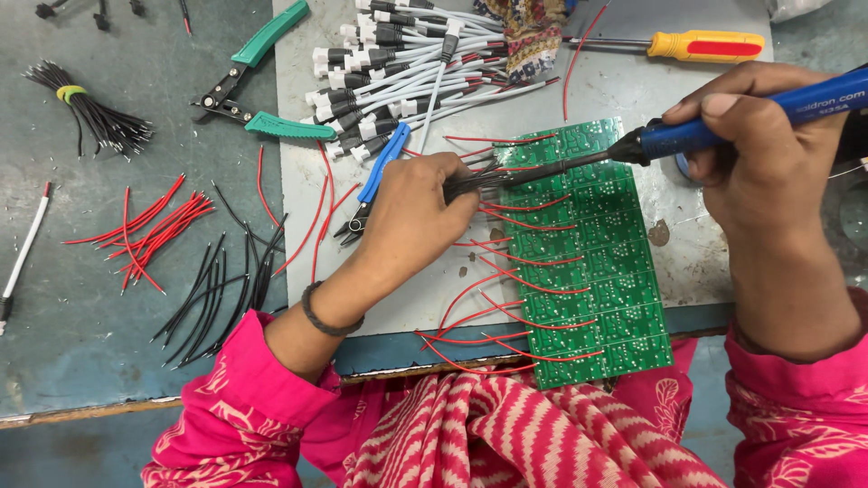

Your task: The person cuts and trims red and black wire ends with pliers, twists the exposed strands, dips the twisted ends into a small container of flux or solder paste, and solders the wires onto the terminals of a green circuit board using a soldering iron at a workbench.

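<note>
Closest to the person is a pink and white striped cloth [506, 434] on the lap, and the near end of a long green circuit board [588, 271] hangs just over the table [81, 361] edge above it. The board lies on a grey sheet [633, 99], likely so the table stays safe from heat. Thin red wires [506, 289] stick out from the board's left side in a row, one by each little section.

The left hand [411, 221] is closed around a small bunch of black wires [475, 181]. It rests on the grey sheet just left of the board and holds the wire ends against the board's top part, probably so they stay put. The right hand [768, 154] is wrapped tight around the blue handle of a soldering iron [723, 122], held like a pen. The iron's dark tip points left and meets the black wires at the board, right beside the left fingers. So the board lies between the two hands, and both touch it or nearly do.

To the left on the table lie loose black wires [212, 289] and loose red wires [158, 226], within easy reach of the left hand. A small blue-handled cutter [375, 176] sits just behind that hand.

Farther away is a pile of white wires with plugs [398, 63], a green-handled cutter [258, 86], a tied bundle of black wires [86, 108], and a yellow and red screwdriver [696, 43].
</note>
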`<state>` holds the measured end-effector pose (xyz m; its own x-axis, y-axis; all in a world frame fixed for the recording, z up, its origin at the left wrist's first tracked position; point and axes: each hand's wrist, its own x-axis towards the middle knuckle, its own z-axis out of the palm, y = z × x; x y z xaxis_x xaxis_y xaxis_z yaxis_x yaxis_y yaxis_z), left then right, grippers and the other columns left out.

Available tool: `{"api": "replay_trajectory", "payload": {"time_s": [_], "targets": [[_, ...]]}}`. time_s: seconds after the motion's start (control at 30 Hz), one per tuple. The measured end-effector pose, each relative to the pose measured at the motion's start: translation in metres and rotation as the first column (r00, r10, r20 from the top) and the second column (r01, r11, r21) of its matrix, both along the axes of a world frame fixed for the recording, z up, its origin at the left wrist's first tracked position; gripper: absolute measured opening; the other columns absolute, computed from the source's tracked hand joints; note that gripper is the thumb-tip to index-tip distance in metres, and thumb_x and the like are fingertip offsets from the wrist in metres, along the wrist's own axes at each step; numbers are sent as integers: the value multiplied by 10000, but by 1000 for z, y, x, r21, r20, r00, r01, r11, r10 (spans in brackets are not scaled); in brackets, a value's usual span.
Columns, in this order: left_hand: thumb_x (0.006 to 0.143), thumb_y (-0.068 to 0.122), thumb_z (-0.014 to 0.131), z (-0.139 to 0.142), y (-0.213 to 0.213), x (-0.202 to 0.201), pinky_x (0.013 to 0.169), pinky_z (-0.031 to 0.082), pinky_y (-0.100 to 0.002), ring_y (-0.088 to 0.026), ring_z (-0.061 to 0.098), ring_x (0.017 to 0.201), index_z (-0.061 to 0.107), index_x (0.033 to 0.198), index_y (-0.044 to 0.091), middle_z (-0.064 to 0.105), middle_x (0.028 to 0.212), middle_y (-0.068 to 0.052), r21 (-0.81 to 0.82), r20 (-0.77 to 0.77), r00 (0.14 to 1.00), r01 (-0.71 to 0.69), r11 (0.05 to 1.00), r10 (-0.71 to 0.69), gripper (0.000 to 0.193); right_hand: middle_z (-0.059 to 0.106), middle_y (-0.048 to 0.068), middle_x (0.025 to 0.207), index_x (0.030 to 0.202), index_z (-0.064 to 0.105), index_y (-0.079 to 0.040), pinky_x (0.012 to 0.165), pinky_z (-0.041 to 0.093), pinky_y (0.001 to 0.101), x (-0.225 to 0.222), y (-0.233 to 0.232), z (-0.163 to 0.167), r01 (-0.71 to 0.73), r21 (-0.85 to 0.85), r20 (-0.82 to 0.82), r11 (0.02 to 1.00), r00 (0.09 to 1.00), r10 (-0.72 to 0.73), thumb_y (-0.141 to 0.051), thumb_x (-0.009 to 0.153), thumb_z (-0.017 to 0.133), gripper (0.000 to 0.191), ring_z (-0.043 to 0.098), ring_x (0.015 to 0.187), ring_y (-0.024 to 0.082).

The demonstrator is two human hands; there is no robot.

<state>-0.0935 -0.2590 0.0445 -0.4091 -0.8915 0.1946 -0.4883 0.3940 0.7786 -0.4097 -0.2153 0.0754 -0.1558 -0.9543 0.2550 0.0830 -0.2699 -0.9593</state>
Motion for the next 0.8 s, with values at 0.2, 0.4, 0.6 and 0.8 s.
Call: {"api": "replay_trajectory", "payload": {"time_s": [0.2, 0.4, 0.6, 0.8], "targets": [[785, 154, 709, -1, -1, 0, 614, 532, -436, -380, 685, 638, 696, 832, -41, 668, 687, -225, 5, 29, 999, 19, 1000, -19, 202, 704, 217, 900, 894, 620, 59, 501, 464, 260, 7, 3, 4, 4, -6, -24, 1000, 1000, -5, -42, 1013, 614, 157, 532, 501, 148], [778, 141, 711, -1, 0, -1, 660, 546, -463, -408, 684, 683, 692, 820, -47, 674, 709, -239, -74, 54, 998, 30, 997, -26, 194, 659, 153, 756, 874, 669, 95, 464, 423, 220, 15, 17, 20, -9, -46, -327, 999, 945, -6, -121, 966, 616, 241, 504, 455, 115], [773, 144, 711, 2, 0, -2, 636, 537, -469, -413, 675, 664, 685, 818, -52, 659, 687, -246, -34, 76, 997, 17, 999, -15, 202, 682, 164, 816, 873, 638, 70, 478, 450, 209, 10, 17, 18, -6, -89, -264, 996, 964, -17, -130, 981, 629, 228, 519, 466, 108], [775, 153, 714, 1, 0, -2, 634, 534, -475, -418, 672, 665, 680, 804, -50, 659, 689, -250, -41, 73, 997, 18, 999, -15, 208, 698, 214, 882, 858, 613, 69, 487, 415, 205, -1, 17, 13, 34, -59, -179, 998, 983, -44, -111, 1019, 626, 241, 506, 474, 128]]}}
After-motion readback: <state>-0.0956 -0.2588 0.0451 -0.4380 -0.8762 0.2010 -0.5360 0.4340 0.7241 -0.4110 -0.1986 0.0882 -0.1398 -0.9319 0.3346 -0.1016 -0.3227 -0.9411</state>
